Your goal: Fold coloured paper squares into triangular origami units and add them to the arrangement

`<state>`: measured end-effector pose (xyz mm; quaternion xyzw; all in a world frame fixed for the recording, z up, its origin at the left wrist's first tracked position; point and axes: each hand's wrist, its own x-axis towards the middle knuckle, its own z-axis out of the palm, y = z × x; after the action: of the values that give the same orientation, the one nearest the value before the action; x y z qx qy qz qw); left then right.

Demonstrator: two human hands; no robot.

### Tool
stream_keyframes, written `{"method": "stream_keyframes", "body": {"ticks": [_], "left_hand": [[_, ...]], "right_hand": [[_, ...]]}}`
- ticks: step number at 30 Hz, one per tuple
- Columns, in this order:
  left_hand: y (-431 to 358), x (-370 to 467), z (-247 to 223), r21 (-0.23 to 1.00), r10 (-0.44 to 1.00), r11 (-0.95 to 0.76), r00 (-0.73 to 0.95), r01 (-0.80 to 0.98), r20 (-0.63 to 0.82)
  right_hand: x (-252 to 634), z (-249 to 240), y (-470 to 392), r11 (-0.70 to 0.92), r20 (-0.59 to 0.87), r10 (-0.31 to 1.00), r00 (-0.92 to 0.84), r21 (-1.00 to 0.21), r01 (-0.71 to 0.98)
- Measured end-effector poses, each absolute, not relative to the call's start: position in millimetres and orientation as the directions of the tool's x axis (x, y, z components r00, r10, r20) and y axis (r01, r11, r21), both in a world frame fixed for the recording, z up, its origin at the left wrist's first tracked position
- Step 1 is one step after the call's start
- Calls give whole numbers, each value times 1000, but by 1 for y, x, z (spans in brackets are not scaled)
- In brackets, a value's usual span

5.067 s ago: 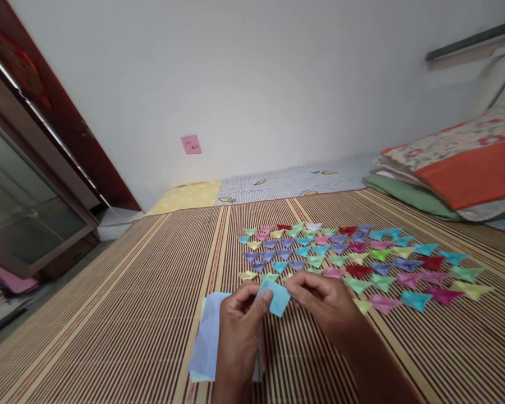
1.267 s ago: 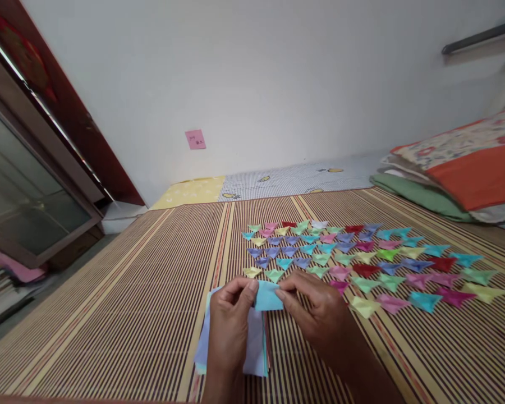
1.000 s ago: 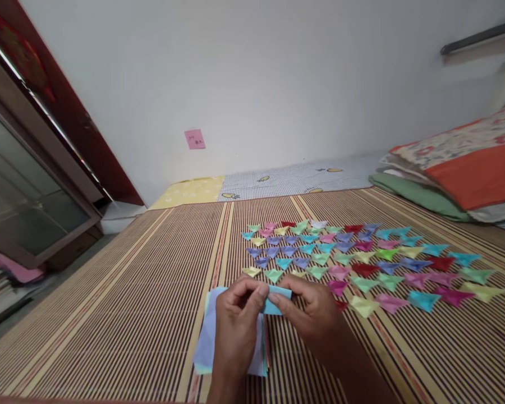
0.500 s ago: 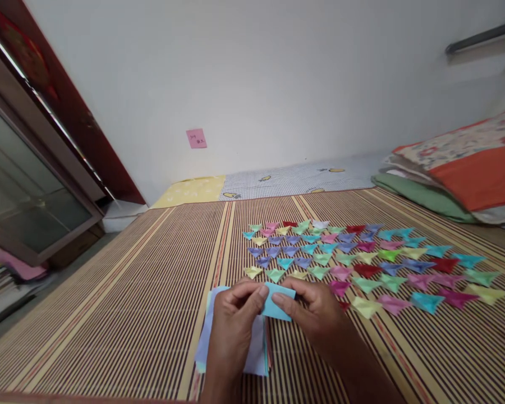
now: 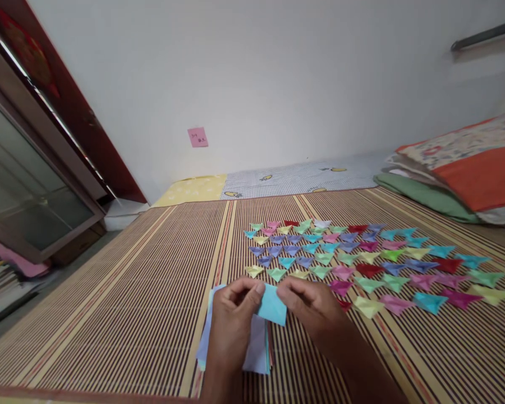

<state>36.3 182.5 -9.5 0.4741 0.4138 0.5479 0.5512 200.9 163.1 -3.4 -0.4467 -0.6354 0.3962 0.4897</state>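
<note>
A small folded sheet of light-blue paper (image 5: 272, 306) is held up between my two hands. My left hand (image 5: 234, 308) pinches its left side between thumb and fingers. At its upper right corner, the thumb and fingertips of my right hand (image 5: 315, 306) are closed on the edge. Beneath my left hand lies a stack of coloured paper sheets (image 5: 256, 350), lavender on top, partly hidden by that hand and wrist. Beyond my hands, several rows of small folded paper pieces (image 5: 368, 307) in many colours spread to the right.
A striped bamboo mat (image 5: 122, 292) covers the surface. Folded bedding (image 5: 480, 185) is piled at the right, and a patterned cloth (image 5: 273, 182) runs along the wall. A pink note (image 5: 197, 137) is stuck to the wall. Glass-panelled furniture (image 5: 29, 185) stands at the left.
My right hand's grip has moved up to the paper's upper right corner, with its thumb off the paper's face. The blue paper has tilted, its lower right corner dropping slightly. The view shifted slightly.
</note>
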Motion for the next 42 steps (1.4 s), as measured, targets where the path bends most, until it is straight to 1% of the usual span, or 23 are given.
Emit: {"method": "stream_keyframes", "body": {"ticks": [3, 7, 9, 12, 17, 21, 24, 27, 30, 34, 37, 42], "left_hand": [[188, 33, -16, 951, 998, 37, 56, -308, -21], [192, 31, -17, 926, 993, 106, 94, -362, -77], [192, 30, -15, 926, 989, 127, 111, -355, -93], [190, 29, -13, 938, 985, 134, 144, -318, -92], [191, 26, -18, 947, 981, 125, 178, -295, -74], [193, 25, -23, 953, 979, 129, 191, -273, -78], [193, 25, -22, 966, 981, 114, 178, -234, -72], [190, 27, -17, 977, 983, 71, 179, -200, -34], [186, 30, -11, 987, 980, -3, 195, -160, 35], [184, 31, -7, 989, 977, -67, 195, -129, 91], [185, 29, -9, 990, 970, -71, 223, -125, 98], [185, 25, -9, 992, 957, -35, 282, -125, 69]], "right_hand": [[209, -3, 163, 332, 320, 942, -100, -933, 140], [212, 0, 163, 467, 430, 876, -218, -869, 162], [211, 2, 162, 500, 452, 853, -262, -850, 162], [210, 4, 160, 513, 456, 845, -279, -838, 185], [209, 5, 155, 578, 483, 808, -337, -761, 295], [205, 2, 155, 605, 497, 792, -355, -716, 349], [202, -2, 158, 620, 506, 783, -362, -683, 386], [200, -3, 160, 628, 508, 778, -370, -655, 420], [198, -2, 159, 614, 513, 789, -337, -663, 428], [195, -2, 158, 578, 529, 815, -237, -708, 406], [194, -4, 158, 575, 540, 816, -204, -723, 383], [194, -7, 157, 586, 543, 809, -224, -726, 359]]}}
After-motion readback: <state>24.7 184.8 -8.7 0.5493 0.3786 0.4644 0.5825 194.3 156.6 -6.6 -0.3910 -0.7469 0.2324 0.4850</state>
